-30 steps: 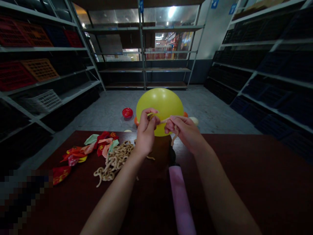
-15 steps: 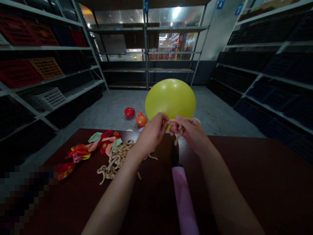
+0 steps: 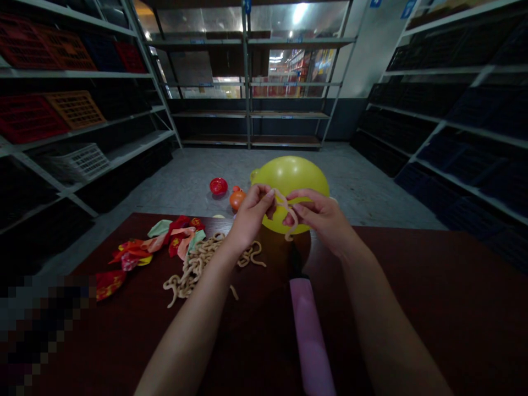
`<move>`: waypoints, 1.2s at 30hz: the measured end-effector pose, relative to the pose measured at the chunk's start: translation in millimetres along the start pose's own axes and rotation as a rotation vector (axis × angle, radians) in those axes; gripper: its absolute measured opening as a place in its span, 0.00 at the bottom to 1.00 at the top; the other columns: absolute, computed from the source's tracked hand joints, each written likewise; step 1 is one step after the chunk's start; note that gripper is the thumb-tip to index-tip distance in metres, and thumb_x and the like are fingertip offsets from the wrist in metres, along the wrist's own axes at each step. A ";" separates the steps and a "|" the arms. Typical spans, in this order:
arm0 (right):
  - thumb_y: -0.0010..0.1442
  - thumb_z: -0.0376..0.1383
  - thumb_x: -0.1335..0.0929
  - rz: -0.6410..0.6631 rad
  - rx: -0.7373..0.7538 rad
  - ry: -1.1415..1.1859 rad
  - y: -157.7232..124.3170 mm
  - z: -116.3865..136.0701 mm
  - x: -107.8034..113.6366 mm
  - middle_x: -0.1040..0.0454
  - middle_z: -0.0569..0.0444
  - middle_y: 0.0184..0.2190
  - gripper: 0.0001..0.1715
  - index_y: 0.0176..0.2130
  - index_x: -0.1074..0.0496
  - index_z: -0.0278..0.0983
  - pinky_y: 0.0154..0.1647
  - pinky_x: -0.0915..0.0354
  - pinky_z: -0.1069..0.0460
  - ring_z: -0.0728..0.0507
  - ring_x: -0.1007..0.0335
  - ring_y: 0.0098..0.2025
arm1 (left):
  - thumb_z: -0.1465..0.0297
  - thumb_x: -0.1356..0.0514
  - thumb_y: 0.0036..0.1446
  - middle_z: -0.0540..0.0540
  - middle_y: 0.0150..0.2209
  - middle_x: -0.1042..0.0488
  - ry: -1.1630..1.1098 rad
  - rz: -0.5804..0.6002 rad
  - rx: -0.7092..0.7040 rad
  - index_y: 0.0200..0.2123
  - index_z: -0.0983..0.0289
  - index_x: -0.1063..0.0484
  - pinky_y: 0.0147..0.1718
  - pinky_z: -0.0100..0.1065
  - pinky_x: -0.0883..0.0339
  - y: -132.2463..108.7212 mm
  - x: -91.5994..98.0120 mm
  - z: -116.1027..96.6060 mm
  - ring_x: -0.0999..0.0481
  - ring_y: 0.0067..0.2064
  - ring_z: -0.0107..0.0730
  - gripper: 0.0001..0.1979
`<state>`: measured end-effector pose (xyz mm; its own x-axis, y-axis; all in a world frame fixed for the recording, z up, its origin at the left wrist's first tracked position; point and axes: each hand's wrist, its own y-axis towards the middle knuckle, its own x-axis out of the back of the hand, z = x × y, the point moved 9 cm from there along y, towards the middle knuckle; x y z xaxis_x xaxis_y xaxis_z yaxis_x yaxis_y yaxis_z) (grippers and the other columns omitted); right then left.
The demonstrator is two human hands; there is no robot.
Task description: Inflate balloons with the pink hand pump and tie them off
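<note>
Between my hands is a soft beige cord (image 3: pixel 292 219), one curled end hanging down. My left hand (image 3: pixel 256 212) pinches its upper part between thumb and fingertips. The fingers of my right hand (image 3: pixel 319 212) are closed on the cord a little to the right. Right behind both hands sits a large inflated yellow balloon (image 3: pixel 291 170), with a small nub at its upper left; its lower part is partly covered by my fingers. Below the hands lies a pink balloon pump (image 3: pixel 310 330) with a black nozzle, pointing away from me.
A pile of similar beige cords (image 3: pixel 198 267) lies on the dark table (image 3: pixel 256 330), left of centre. Crumpled red and pastel balloons (image 3: pixel 136 253) are farther left. On the floor beyond are a red bowl-like item (image 3: pixel 218 186) and an orange balloon (image 3: pixel 237 199). Shelves with crates (image 3: pixel 74 108) surround the area.
The yellow balloon has dropped lower and turned, with a nub now showing at its left. My hands have shifted slightly apart, and the cord between them shows more.
</note>
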<state>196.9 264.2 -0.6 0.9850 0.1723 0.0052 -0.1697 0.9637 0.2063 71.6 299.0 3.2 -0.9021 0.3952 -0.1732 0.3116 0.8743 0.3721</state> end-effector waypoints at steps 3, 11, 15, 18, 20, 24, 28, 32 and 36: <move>0.58 0.40 0.31 0.018 0.022 -0.137 0.8 3.2 1.3 0.22 0.57 0.29 0.12 0.43 0.31 0.42 0.38 0.27 0.47 0.44 0.22 0.35 | 0.66 0.42 0.62 0.47 0.26 0.38 -0.071 0.007 0.004 0.33 0.63 0.38 0.25 0.28 0.41 -0.3 -4.6 -0.8 0.37 0.24 0.22 0.08; 0.56 0.34 0.34 -0.078 0.068 -0.758 -2.5 13.6 -0.8 0.21 0.55 0.30 0.04 0.35 0.29 0.40 0.34 0.32 0.51 0.45 0.23 0.33 | 0.68 0.43 0.62 0.48 0.26 0.37 -0.046 0.007 0.022 0.33 0.63 0.38 0.27 0.28 0.40 -1.2 -8.9 2.0 0.36 0.26 0.23 0.07; 0.57 0.40 0.31 -0.170 0.110 -0.987 -5.1 23.3 -2.4 0.21 0.54 0.31 0.06 0.35 0.27 0.41 0.31 0.38 0.51 0.45 0.25 0.31 | 0.67 0.42 0.62 0.48 0.27 0.35 0.026 0.042 0.018 0.33 0.62 0.37 0.29 0.28 0.39 -3.8 -14.9 -1.3 0.35 0.27 0.24 0.07; 0.58 0.42 0.31 -0.312 0.125 -1.173 -9.5 33.8 0.6 0.22 0.53 0.30 0.08 0.36 0.26 0.41 0.29 0.44 0.51 0.45 0.28 0.30 | 0.66 0.41 0.61 0.49 0.28 0.35 0.077 0.061 0.005 0.33 0.62 0.36 0.29 0.28 0.40 -6.3 -18.0 -5.0 0.36 0.28 0.24 0.08; 0.60 0.40 0.32 -0.330 0.182 -1.218 -11.0 39.8 -2.3 0.22 0.52 0.31 0.07 0.36 0.26 0.40 0.29 0.46 0.51 0.45 0.29 0.31 | 0.66 0.40 0.60 0.49 0.28 0.34 0.109 0.060 -0.007 0.33 0.63 0.34 0.29 0.28 0.40 -7.4 -17.9 -7.4 0.36 0.28 0.24 0.07; 0.63 0.38 0.35 -0.232 0.258 -1.059 -9.1 42.0 -4.8 0.24 0.53 0.30 0.10 0.31 0.27 0.39 0.30 0.45 0.51 0.47 0.31 0.32 | 0.66 0.39 0.60 0.50 0.29 0.31 0.130 0.069 -0.034 0.34 0.63 0.30 0.30 0.29 0.39 -8.6 -17.5 -13.2 0.35 0.29 0.25 0.06; 0.59 0.39 0.33 -0.175 0.102 -0.617 -4.2 29.1 5.7 0.27 0.56 0.24 0.09 0.32 0.25 0.38 0.26 0.44 0.53 0.50 0.35 0.25 | 0.65 0.35 0.56 0.51 0.29 0.29 0.127 0.121 -0.011 0.33 0.64 0.28 0.32 0.30 0.36 -9.6 -21.4 -15.6 0.31 0.31 0.26 0.08; 0.53 0.44 0.29 -0.120 -0.065 -0.192 -4.4 13.4 3.9 0.30 0.59 0.21 0.13 0.33 0.23 0.37 0.18 0.49 0.55 0.54 0.45 0.18 | 0.64 0.33 0.54 0.53 0.30 0.25 0.109 0.148 -0.007 0.32 0.64 0.26 0.35 0.32 0.34 -9.8 -23.5 -16.4 0.27 0.34 0.29 0.09; 0.49 0.49 0.27 -0.085 -0.109 -0.125 -6.0 6.5 -0.8 0.29 0.58 0.22 0.18 0.32 0.23 0.37 0.17 0.51 0.57 0.55 0.46 0.19 | 0.64 0.32 0.53 0.51 0.28 0.26 0.111 0.062 -0.016 0.32 0.63 0.24 0.30 0.30 0.35 -8.9 -16.9 -17.5 0.29 0.30 0.27 0.09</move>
<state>197.3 256.9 4.5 0.9910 0.0691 0.1147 -0.0812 0.9912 0.1041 78.8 279.6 18.7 -0.9090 0.4141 -0.0474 0.3640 0.8441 0.3937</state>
